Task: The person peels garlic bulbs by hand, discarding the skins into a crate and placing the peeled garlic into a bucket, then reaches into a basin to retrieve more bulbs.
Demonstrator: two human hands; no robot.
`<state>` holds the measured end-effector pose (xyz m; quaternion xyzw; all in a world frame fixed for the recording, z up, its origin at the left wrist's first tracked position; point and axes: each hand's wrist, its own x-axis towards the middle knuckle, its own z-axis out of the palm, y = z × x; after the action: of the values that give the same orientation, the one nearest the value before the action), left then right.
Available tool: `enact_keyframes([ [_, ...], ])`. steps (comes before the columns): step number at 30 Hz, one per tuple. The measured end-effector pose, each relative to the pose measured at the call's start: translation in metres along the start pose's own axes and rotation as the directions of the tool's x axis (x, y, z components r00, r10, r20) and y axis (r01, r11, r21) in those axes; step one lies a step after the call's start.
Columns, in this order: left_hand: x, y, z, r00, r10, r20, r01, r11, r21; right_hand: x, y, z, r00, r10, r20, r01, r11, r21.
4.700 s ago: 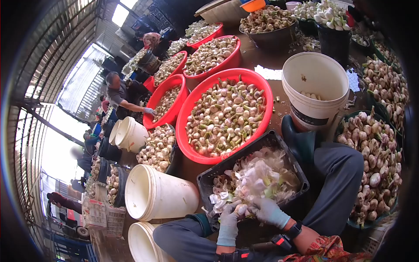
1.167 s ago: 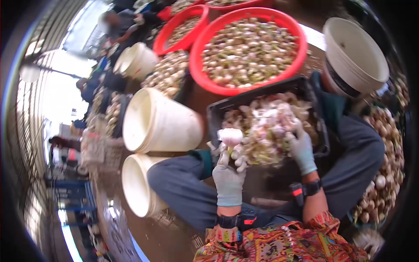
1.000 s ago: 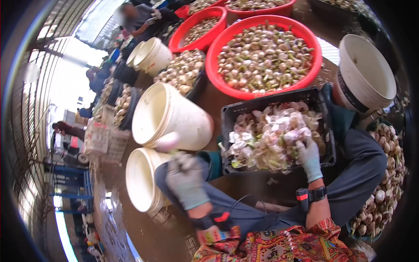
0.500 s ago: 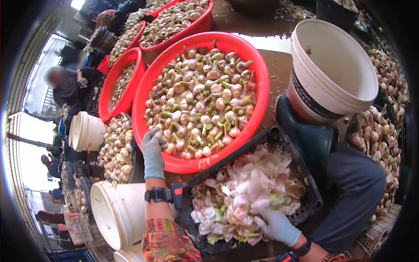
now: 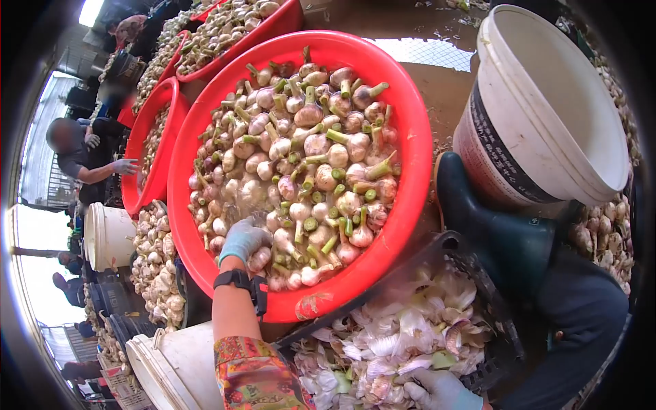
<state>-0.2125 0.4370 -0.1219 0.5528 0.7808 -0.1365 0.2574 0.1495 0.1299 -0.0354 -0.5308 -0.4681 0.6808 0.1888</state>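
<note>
A large red basin (image 5: 418, 147) holds garlic bulbs (image 5: 318, 144) with cut green stems, in water. My left hand (image 5: 244, 239), in a light glove, reaches over the near-left rim into the bulbs. Its fingertips are hidden among them, and whether they grip a bulb I cannot tell. Below the basin, a black plastic crate (image 5: 488, 321) is heaped with loose garlic skins (image 5: 403, 335). Over these skins rests my gloved right hand (image 5: 437, 389), fingers loosely bent and apart, with nothing visible in them. A dark watch strap is on my left wrist.
A tall white bucket (image 5: 502, 137) stands right of the basin, by my dark boot (image 5: 488, 219). At lower left lies another white bucket (image 5: 181, 365), near a garlic heap (image 5: 157, 266). More red basins stand upper left, where a person (image 5: 85, 154) reaches into one.
My left hand has gone from the basin rim down into the bulbs. My right hand stays at the skins. The view has shifted closer to the basin. The person at left now reaches toward a basin.
</note>
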Motion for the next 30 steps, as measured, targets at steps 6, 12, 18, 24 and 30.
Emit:
enact_keyframes([
  [6,-0.115,-0.023,-0.015,0.974,0.143,-0.176,-0.177,-0.005,-0.984,-0.025,0.003,0.004,0.989,-0.148,0.026,0.149,0.941,-0.305],
  [12,-0.306,0.040,0.052,0.976,0.157,-0.147,-0.029,-0.583,-0.812,-0.048,-0.003,0.011,0.872,-0.478,-0.105,0.424,0.845,-0.327],
  [18,-0.426,0.073,0.148,0.998,0.017,-0.065,-0.047,-0.514,-0.856,-0.072,-0.011,0.017,0.952,-0.257,0.163,0.303,0.857,-0.417],
  [24,-0.469,0.066,0.174,0.974,-0.197,-0.115,-0.190,-0.420,-0.887,-0.086,0.015,0.048,0.905,-0.373,0.206,0.422,0.714,-0.558],
  [30,-0.485,0.064,0.176,0.954,-0.299,-0.026,-0.191,-0.539,-0.821,-0.093,0.019,0.054,0.926,-0.323,0.197,0.378,0.801,-0.464],
])
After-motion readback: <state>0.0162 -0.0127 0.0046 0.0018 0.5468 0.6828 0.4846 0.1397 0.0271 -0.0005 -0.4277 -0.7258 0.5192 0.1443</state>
